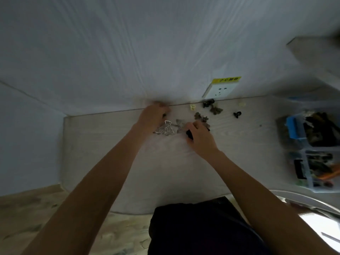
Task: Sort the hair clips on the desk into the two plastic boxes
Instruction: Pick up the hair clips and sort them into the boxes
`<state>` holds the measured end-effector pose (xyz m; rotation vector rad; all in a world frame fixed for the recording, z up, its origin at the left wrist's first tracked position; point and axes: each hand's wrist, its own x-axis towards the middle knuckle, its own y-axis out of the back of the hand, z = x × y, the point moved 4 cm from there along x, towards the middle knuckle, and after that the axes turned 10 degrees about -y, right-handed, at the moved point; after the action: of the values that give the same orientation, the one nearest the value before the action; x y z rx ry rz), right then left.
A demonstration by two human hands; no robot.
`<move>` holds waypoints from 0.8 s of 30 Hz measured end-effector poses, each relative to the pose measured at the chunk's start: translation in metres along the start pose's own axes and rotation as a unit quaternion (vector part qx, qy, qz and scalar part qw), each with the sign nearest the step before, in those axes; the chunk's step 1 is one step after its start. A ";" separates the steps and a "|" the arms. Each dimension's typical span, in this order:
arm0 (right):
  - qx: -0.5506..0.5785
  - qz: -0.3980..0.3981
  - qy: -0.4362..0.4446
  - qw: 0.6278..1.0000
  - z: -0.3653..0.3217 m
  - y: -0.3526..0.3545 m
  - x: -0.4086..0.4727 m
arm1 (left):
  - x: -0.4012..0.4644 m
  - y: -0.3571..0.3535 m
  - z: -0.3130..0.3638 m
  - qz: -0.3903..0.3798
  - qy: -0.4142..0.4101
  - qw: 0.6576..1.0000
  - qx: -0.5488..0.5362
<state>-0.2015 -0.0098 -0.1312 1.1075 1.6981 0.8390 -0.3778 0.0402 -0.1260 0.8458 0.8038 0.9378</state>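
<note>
**Hair clips worked at the far edge of the table**

Hair clips [206, 115] are scattered along the far side of the table [165, 162], near a wall socket [219, 90]. A dark clip [189, 134] is gripped by the curled right hand [199, 137]. A silver clip [165, 128] is touched by the left hand [153, 115]; its grip cannot be told through blur. Two plastic boxes [312, 150], already partly filled, are seen well apart at the right.
</note>
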 end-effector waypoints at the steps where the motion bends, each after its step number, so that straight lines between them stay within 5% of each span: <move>1: 0.009 0.004 -0.006 1.000 0.003 0.004 0.001 | 0.003 -0.001 0.002 -0.015 -0.007 1.000 0.019; 7: 0.121 0.118 -0.088 0.982 0.030 0.045 -0.002 | 0.002 0.007 0.011 0.022 -0.032 0.999 0.011; 11: 0.155 0.064 -0.178 0.970 0.049 0.033 0.003 | 0.016 0.027 0.056 0.132 -0.146 0.980 -0.034; 24: 0.148 0.042 -0.207 0.966 0.052 0.023 0.024 | 0.049 -0.028 0.090 -0.061 -0.089 0.994 -0.030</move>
<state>-0.1503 0.0239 -0.1368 1.4525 1.4561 0.3703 -0.2723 0.0524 -0.1219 0.8075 0.6629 0.7643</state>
